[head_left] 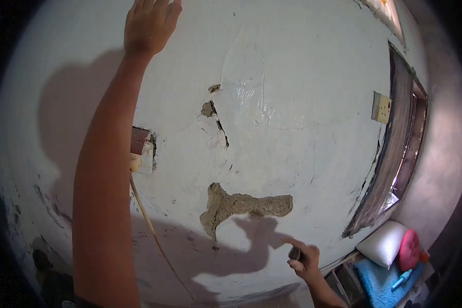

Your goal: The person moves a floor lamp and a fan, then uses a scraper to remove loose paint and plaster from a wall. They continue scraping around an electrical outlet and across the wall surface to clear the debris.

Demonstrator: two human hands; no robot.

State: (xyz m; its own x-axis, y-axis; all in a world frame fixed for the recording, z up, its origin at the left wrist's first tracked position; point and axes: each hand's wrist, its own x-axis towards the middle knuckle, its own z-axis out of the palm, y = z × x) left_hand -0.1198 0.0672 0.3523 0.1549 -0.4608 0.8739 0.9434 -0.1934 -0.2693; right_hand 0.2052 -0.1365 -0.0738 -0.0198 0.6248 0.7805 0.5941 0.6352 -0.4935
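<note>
The left hand [150, 25] is up high; I can't tell if it holds anything. The right hand [307, 260] grips a small dark thing [294, 253], below the wall's [303, 154] bare patch [251, 205]. Work on that patch seems underway; reaching it calls for lifting the right hand.

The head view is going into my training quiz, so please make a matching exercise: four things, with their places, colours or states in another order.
1. Left hand
2. Right hand
3. Large bare patch
4. Socket plate

A. Rough, grey-brown
B. Beside the dark wooden frame
C. Raised, cut off by the picture's top edge
D. Holding a small dark object

Pairs: 1-C, 2-D, 3-A, 4-B
</note>
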